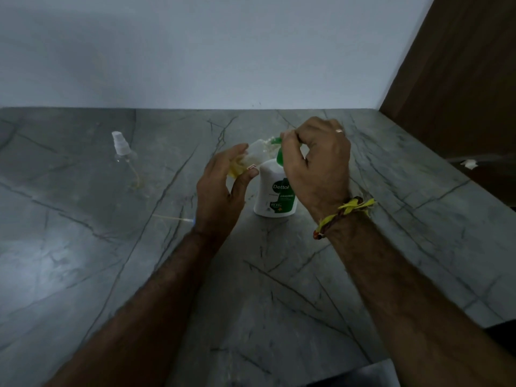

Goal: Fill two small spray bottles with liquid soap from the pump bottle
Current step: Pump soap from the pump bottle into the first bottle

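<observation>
A white pump bottle (275,195) with a green pump head (277,148) stands upright on the grey stone counter (279,289). My right hand (318,163) is curled over the pump head from the right. My left hand (223,188) grips a small clear spray bottle (255,153), tilted, its open mouth up against the green nozzle; yellowish liquid shows inside near my fingers. A second small clear spray bottle (122,150) with its white sprayer top on stands apart at the far left.
A thin dip tube with a blue end (174,218) lies on the counter left of my left wrist. A grey wall runs behind the counter, and a brown wooden panel (460,65) stands at the right. The counter's right edge drops off near a small white scrap (470,164).
</observation>
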